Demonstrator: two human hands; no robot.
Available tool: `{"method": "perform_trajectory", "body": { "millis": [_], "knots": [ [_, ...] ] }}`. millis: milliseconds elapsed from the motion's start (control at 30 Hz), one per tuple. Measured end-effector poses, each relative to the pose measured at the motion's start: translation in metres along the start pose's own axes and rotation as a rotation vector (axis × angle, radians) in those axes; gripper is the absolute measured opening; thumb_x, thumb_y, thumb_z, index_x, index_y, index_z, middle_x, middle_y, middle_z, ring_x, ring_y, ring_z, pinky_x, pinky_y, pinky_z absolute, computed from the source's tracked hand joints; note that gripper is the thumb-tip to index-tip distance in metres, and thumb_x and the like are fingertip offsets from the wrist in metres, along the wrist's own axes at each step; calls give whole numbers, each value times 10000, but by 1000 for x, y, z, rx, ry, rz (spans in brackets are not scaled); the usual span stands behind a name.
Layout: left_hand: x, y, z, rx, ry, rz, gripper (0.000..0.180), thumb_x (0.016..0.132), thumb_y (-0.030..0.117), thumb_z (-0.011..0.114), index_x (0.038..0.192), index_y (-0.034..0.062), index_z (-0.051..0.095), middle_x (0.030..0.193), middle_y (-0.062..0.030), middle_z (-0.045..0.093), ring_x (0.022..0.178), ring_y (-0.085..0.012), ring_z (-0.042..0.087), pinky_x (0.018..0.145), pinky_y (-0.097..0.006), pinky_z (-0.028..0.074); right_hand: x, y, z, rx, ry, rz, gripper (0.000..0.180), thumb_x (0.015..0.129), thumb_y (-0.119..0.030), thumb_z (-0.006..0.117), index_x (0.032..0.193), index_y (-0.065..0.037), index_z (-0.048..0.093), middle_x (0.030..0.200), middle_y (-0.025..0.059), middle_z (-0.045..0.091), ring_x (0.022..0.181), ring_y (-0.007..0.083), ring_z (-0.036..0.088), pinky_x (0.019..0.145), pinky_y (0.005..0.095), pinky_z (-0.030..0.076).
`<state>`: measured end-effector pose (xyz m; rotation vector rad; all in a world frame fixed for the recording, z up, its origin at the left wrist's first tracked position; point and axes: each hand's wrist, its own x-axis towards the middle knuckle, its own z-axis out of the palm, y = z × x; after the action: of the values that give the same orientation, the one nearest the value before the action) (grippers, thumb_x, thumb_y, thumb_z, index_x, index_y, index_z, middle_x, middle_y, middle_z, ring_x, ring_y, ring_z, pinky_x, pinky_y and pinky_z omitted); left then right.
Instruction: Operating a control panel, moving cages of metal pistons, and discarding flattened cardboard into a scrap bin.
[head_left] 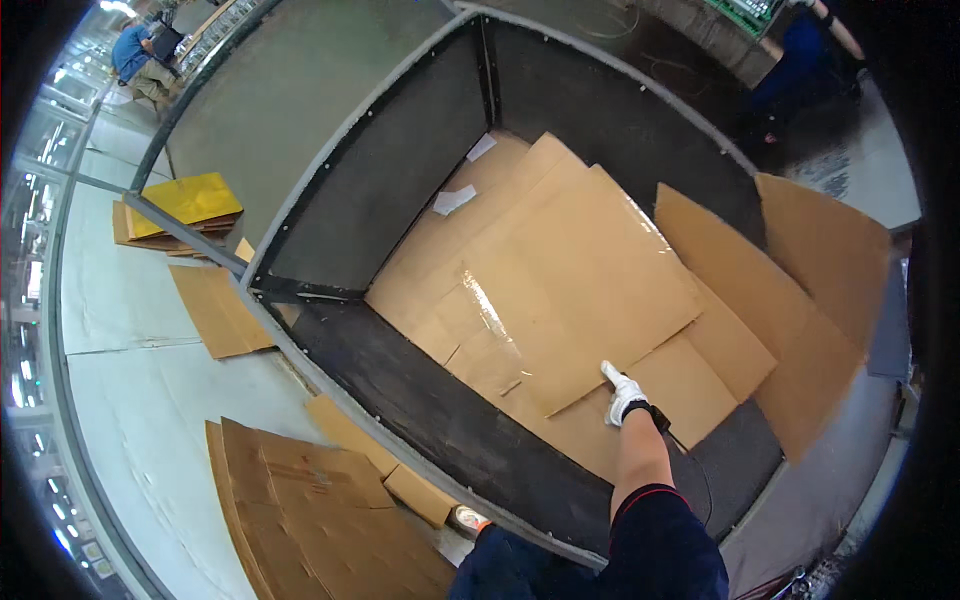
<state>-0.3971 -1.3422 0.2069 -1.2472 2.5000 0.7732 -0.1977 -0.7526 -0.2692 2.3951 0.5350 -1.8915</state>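
My right hand [622, 393], in a white glove, reaches into a large dark-walled bin and pinches the near edge of a flat brown cardboard sheet [610, 280]. The thumb tip lies over the edge; the other fingers are mostly hidden. Shiny clear tape [487, 312] runs along part of the sheet. Under it, more flattened cardboard [690, 385] covers the bin's floor. A black device [659, 419] with a thin cable sits at my right wrist. My left hand does not show.
The bin's grey rim [345, 140] surrounds the work area. Large cardboard flaps [790, 310] lean over its right side. Folded cardboard [310, 500] and a yellow sheet [205, 200] lie outside at left. One person [140, 55] sits far left; another [810, 60] is at far right.
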Motion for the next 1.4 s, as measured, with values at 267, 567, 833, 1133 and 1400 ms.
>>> {"method": "perform_trajectory", "body": {
  "millis": [267,567,833,1133,1400],
  "knots": [
    [-20,15,12,113,46,-186,375,809,187,792,1103,-25,698,1027,-130,706,916,-237,653,782,-384,554,50,8,116,671,-305,41,514,814,-305,836,1236,-101,626,1262,83,637,1166,268,593,988,487,460],
    [-17,17,8,189,42,-216,284,843,235,773,998,2,725,948,-108,710,905,-233,649,752,-398,550,51,-29,194,651,-303,-109,629,829,-343,820,1324,-32,588,1327,103,624,1112,205,623,922,354,524],
    [-15,61,44,230,11,-225,262,898,223,706,1044,5,701,980,-128,701,918,-272,651,783,-424,554,65,-39,173,520,-133,-289,661,764,-336,870,1266,14,620,1348,140,603,1160,223,604,955,360,514],
    [10,88,76,243,-78,-149,278,900,216,701,1073,-1,690,1004,-136,697,927,-281,650,797,-426,554,15,-52,121,500,-185,-340,481,749,-220,890,1120,-18,660,1052,67,701,877,187,633,784,346,520],
    [33,104,96,193,-192,-92,294,902,211,696,1098,-7,680,1025,-142,694,935,-288,650,809,-427,554,-114,-41,-100,358,243,-778,486,758,-40,827,1201,-40,627,1107,64,713,968,187,683,837,318,557]
  ]
}}
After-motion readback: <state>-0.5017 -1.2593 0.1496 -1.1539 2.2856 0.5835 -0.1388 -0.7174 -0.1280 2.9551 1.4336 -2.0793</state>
